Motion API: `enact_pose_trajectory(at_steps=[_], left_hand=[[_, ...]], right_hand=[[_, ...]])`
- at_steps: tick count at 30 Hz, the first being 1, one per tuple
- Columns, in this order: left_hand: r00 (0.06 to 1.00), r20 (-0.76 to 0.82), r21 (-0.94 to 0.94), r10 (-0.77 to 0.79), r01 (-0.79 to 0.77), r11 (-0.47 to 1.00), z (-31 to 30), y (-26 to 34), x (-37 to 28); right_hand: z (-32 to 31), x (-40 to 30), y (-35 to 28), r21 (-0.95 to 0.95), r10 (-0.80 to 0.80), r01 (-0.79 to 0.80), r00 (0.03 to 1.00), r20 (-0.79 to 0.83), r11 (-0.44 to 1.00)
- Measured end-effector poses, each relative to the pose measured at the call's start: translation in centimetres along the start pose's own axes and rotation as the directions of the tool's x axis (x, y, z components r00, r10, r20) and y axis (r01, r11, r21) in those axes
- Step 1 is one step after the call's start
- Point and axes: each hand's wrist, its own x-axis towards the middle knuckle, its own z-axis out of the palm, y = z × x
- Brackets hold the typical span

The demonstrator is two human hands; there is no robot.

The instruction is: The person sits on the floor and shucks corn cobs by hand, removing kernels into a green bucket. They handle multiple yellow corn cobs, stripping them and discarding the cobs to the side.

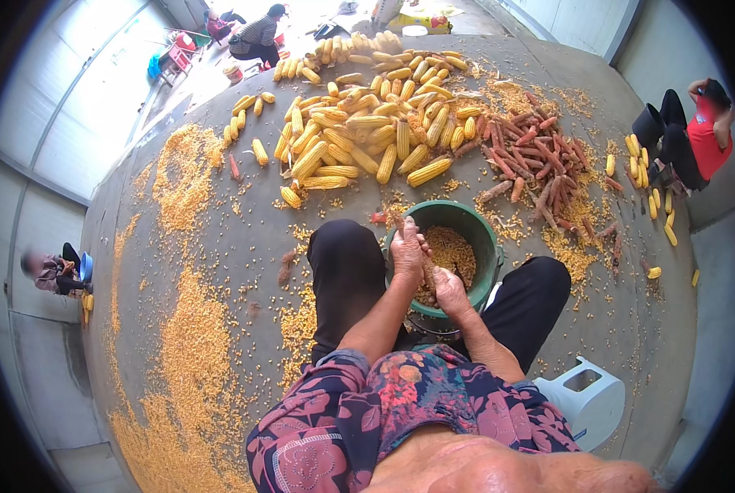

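Over a green bucket [497, 246] between the knees, my left hand [408, 249] grips a corn cob [427, 271], largely stripped where it shows. My right hand [452, 289] is closed around the lower part of the same cob, lower and to the right. Loose kernels [450, 246] lie inside the bucket. A reddish piece of cob shows beside my left hand, outside the bucket's rim. Beyond the bucket is a heap of yellow corn ears [367, 126]. A pile of bare reddish cobs [543, 157] lies to its right. The fingers partly hide the held cob.
Loose kernels [195, 345] spread over the grey floor at left. A white plastic stool [595, 394] stands at lower right. One person [709, 135] sits at far right beside a black bucket [649, 126], another [53, 271] at far left with a blue basin [86, 267]. Two more people are at the top left.
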Motion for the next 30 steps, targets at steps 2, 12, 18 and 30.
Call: enact_pose_trajectory(at_steps=[2, 12, 18, 30], left_hand=[[1.0, 0.004, 0.168, 0.019, -0.02, 0.986, 0.8, 0.1, -0.7], [1.0, 0.008, 0.251, -0.026, 0.023, 0.968, -1.1, -2.6, 1.1], [0.99, -0.07, 0.078, -0.126, 0.131, 0.988, -1.5, -2.6, 1.6], [0.958, -0.184, -0.087, -0.22, 0.207, 0.974, -2.8, -5.3, 2.7]], right_hand=[[0.1, 0.7, 1.7, -0.033, -0.071, 0.068, 0.993, -0.095, 0.997], [0.3, -0.9, -2.8, -0.2, -0.206, 0.177, 0.969, -0.136, 0.964], [0.2, -0.9, -2.7, -0.156, -0.31, 0.291, 0.944, -0.115, 0.944], [0.2, -0.9, -2.9, -0.189, -0.364, 0.332, 0.915, -0.172, 0.924]])
